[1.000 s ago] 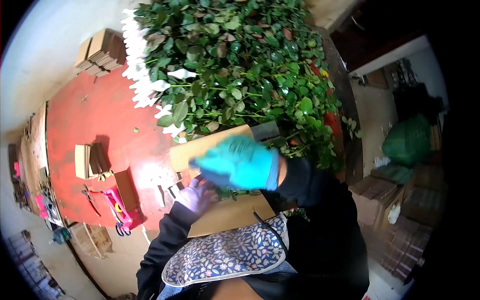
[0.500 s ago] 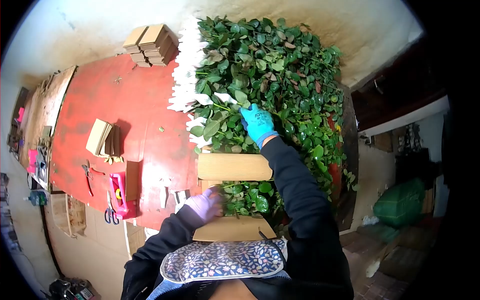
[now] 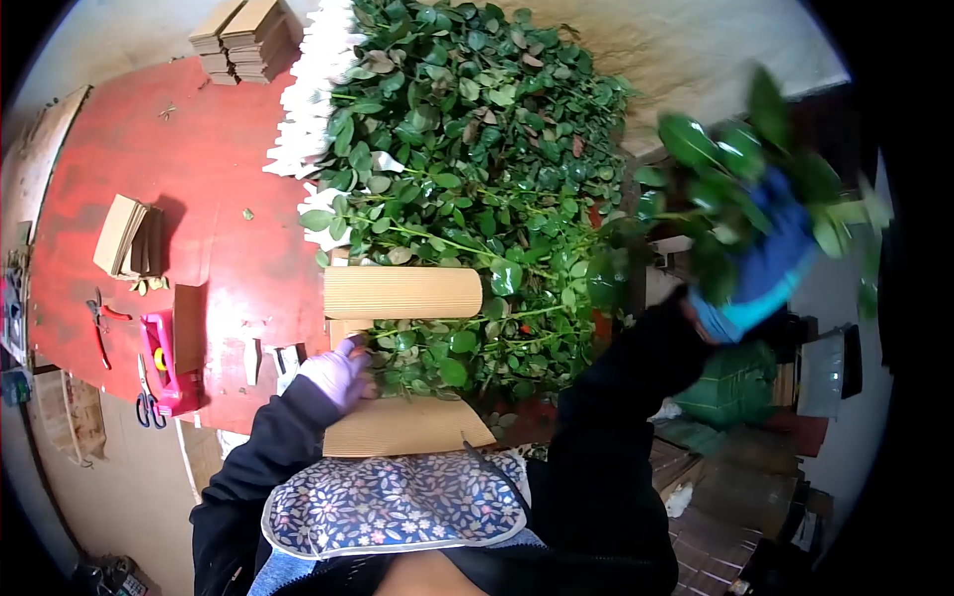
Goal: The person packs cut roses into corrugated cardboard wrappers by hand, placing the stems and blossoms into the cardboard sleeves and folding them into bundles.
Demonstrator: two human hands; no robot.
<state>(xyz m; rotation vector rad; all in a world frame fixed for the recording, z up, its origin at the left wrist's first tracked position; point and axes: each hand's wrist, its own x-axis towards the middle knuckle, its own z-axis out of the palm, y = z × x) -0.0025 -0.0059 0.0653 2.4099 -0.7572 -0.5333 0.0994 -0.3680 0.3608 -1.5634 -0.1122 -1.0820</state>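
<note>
My right hand point(image 3: 760, 263), in a blue glove, is raised at the right, gripping a leafy rose stem point(image 3: 730, 164); motion blurs both. My left hand point(image 3: 338, 379), in a purple glove, rests with curled fingers at the left end of some leafy stems point(image 3: 447, 353) lying on corrugated cardboard point(image 3: 402, 429). What its fingers close on is hidden. Just beyond that hand, a folded corrugated cardboard piece point(image 3: 402, 293) lies across the stems. A large pile of rose stems point(image 3: 477, 109) fills the far side, with white-covered heads point(image 3: 310, 94) along its left edge.
On the red table point(image 3: 229, 129) are stacked cardboard pieces point(image 3: 243, 40), a smaller cardboard bundle point(image 3: 127, 236), red-handled pruners point(image 3: 99, 323), scissors point(image 3: 147, 395) and a pink tape dispenser point(image 3: 171, 372). A green wrapped bundle point(image 3: 730, 387) stands at right.
My right hand has swung from the pile's middle out to the right and up, carrying a leafy rose stem. My left hand stays by the cardboard. The camera view has shifted.
</note>
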